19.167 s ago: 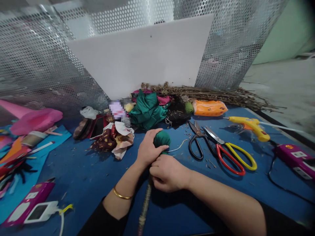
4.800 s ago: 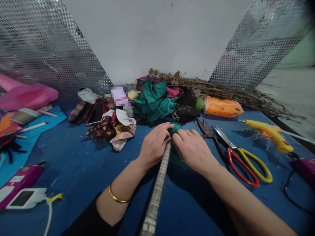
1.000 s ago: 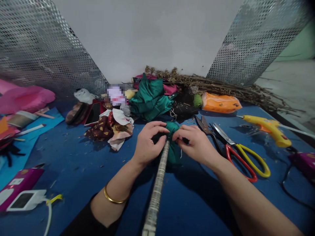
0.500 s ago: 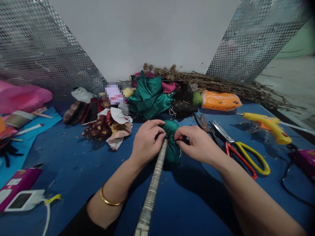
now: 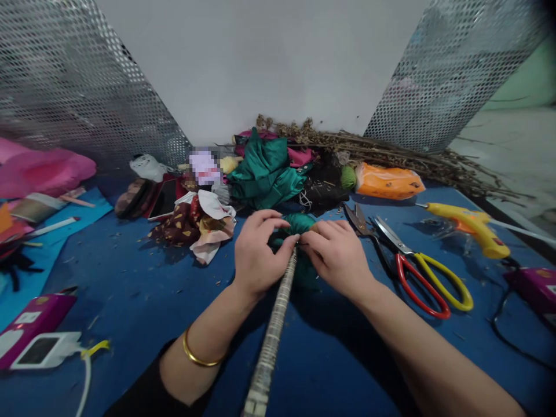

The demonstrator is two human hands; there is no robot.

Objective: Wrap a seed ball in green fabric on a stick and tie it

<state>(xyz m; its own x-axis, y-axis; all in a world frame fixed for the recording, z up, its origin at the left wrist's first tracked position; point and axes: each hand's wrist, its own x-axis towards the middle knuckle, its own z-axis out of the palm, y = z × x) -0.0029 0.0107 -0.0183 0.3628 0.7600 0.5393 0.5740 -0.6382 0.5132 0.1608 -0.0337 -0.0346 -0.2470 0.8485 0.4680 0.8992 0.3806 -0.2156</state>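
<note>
A bunched green satin cloth (image 5: 300,220) lies at the upper end of a long wrapped stick (image 5: 273,330), which slants down toward the bottom edge. My left hand (image 5: 263,252) is closed around the cloth's left side, its thumb pressed at the stick's end. From the right, my right hand (image 5: 339,255) pinches the gathered cloth at the same spot, its fingertips close to the left thumb. Both hands partly cover the cloth, and the exact bit under the right fingertips is hidden.
Right of my hands lie dark shears (image 5: 360,223), red-and-yellow-handled scissors (image 5: 423,278) and a yellow glue gun (image 5: 473,226). Behind are green fabric (image 5: 264,174), an orange packet (image 5: 388,180) and dried twigs (image 5: 369,145). Patterned cloth scraps (image 5: 178,223) and a phone (image 5: 164,200) sit left.
My right hand has moved left and inward, from the cloth's right side to the stick's end. My left fingers have lifted slightly over the cloth. The view has shifted slightly.
</note>
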